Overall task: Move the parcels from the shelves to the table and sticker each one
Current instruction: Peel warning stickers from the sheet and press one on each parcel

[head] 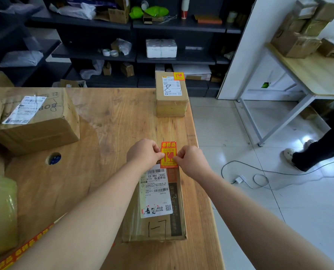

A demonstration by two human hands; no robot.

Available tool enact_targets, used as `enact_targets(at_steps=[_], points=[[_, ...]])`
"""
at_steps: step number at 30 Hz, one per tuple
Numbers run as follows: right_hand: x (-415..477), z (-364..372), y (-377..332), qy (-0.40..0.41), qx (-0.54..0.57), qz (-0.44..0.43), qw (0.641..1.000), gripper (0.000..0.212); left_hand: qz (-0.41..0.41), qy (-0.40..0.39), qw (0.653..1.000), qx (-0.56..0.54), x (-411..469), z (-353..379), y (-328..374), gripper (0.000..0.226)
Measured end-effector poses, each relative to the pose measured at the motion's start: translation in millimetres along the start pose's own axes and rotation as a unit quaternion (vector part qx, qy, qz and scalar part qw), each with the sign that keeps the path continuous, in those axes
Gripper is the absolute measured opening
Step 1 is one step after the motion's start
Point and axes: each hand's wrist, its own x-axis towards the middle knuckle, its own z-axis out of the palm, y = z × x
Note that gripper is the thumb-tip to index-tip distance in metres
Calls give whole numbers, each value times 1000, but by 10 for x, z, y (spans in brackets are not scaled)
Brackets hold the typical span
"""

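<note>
Parcel (156, 207) lies flat on the table (107, 114) at 6 o'clock. Over its far end, left hand (144, 153) and right hand (191, 160) each pinch a side of a red sticker (169, 146). At 12 o'clock, a stickered box (171, 96); at 10, a bigger carton (37, 115).

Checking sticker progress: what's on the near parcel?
A white label and, at the far end, a red sticker pinched by the left hand and right hand. Fingers hide whether it is stuck down.

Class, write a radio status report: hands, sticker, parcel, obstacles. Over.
Left hand, right hand both pinch red sticker. Sticker at long parcel's far end. Small stickered box beyond, apart.
</note>
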Motion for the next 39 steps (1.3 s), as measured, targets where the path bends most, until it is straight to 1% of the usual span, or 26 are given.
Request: enact_targets(at_steps=[2,4,5,7,11,15,18,23,27,30,35,39], points=[[-10,-10,-6,10,0,5,1000,17,-9,8,1000,-11,4,1,-1,22],[-19,-36,7,25,12,11,1000,27,-20,12,999,-26,5,-7,-12,33],[-27,-52,14,28,22,10,999,29,-17,11,999,-29,2,-11,-14,32],[-34,-65,38,28,33,-7,999,24,-1,8,1000,-25,-20,-9,-15,19],[-31,-35,64,27,25,-50,998,3,24,15,999,-22,-69,-1,-28,3],[-21,-17,69,9,16,-73,997,22,48,11,999,-9,-95,-3,-53,16],[-4,-33,87,0,14,-84,996,26,57,3,998,4,-100,-9,-48,19],[62,-23,92,-25,-14,-102,994,27,77,-55,993,65,-69,-31,-41,24],[175,26,141,-65,-27,-67,995,29,70,-96,988,99,-25,-69,-37,26],[185,44,185,-97,-21,-47,994,31,67,-114,984,117,5,-87,-32,27],[136,14,242,-126,8,-42,991,32,77,-139,979,127,28,-110,-57,36],[75,-28,296,-162,55,-41,984,39,75,-170,978,95,65,-152,-103,38]])
